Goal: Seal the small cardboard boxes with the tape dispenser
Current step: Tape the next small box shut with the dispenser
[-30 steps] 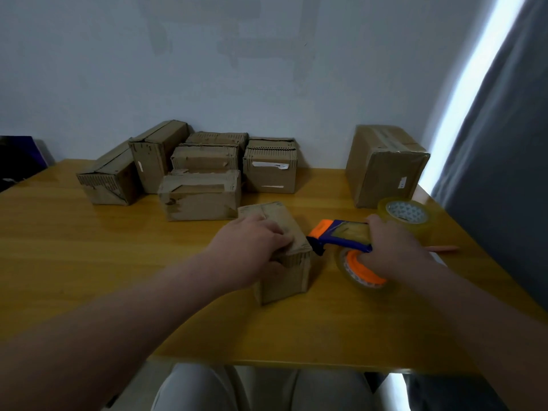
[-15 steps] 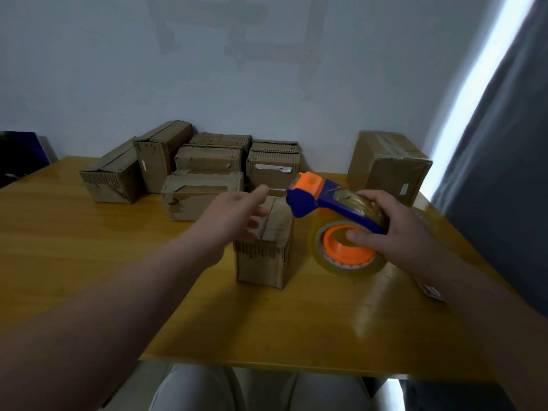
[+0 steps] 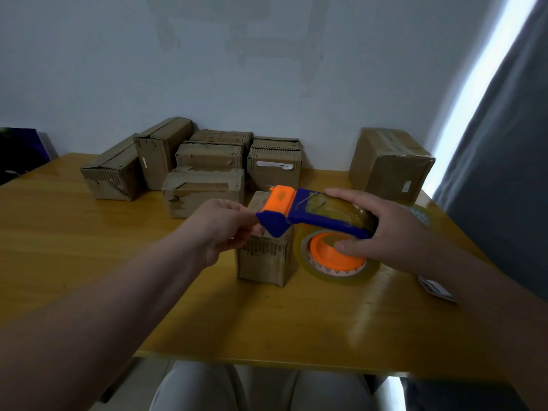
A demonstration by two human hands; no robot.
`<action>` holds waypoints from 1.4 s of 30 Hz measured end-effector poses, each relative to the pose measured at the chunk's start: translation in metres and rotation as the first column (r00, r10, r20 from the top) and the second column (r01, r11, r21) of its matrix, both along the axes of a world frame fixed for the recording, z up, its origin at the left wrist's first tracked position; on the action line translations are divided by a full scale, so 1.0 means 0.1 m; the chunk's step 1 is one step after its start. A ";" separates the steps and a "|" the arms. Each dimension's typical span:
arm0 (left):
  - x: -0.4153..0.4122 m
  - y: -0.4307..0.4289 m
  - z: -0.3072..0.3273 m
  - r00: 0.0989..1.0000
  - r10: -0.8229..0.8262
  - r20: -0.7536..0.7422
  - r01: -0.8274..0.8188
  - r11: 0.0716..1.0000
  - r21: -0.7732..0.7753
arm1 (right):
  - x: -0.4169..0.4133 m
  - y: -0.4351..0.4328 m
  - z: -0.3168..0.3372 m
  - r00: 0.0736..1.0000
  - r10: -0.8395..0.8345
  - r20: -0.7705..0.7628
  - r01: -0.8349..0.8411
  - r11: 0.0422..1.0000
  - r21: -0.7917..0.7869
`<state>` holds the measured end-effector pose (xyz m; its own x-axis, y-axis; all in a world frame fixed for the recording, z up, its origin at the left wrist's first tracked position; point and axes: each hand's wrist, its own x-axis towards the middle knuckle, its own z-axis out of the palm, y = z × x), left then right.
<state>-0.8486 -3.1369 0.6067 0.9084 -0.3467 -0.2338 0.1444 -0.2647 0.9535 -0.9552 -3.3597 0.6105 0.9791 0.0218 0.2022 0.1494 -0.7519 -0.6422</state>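
The job looks to be at its opening step for the small cardboard box that stands directly beneath both grips. No fresh strip is visible on the faces that show, though its top is mostly hidden by the tool.

The right hand wraps the tape dispenser, fingers curled over the arched back and thumb tucked against the orange hub. It holds the tool in the air, above the box and not touching it. The left hand has its fingertips pinched together at the dispenser's nose. Whether they have the clear tape end or only the plastic lip, I cannot tell.

Drawing out the tape, laying it along the flaps and cutting it is all, by my judgement, ahead.

Beyond the left grip, a cluster of similar boxes waits on the surface. Their corrugated edges are ragged and torn, the flaps scuffed; whether they are sealed is unclear. Beyond the right grip sits a larger box with a tape band across its top.

The dispenser is hard, glossy plastic, blue in the body with an orange head. The tape roll below the right grip is translucent, yellowish and smooth. The boxes are matte brown board, blocky and soft-cornered. The wooden surface is varnished and shiny.
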 end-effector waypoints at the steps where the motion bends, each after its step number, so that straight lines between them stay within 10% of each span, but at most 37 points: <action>1: 0.02 0.04 -0.01 1.000 0.021 0.017 -0.021 1.000 -0.001 | -0.01 -0.02 0.03 0.999 0.011 -0.037 -0.012 1.000 -0.014; 24: 0.21 0.23 -0.68 0.916 0.366 0.163 -0.369 0.929 -0.012 | -0.03 -0.17 0.04 0.989 -0.032 -0.145 0.005 0.983 -0.184; 42: 0.21 0.32 -0.53 0.994 0.004 0.106 -0.040 0.937 0.346 | -0.03 -0.22 -0.20 0.979 -0.040 -0.199 0.032 0.999 -0.044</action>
<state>-0.8271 -3.1045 0.5540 0.9402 -0.2401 -0.2416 0.0606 -0.5800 0.8124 -0.9586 -3.3815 0.5904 0.9999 -0.0102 0.0019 -0.0068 -0.7802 -0.6255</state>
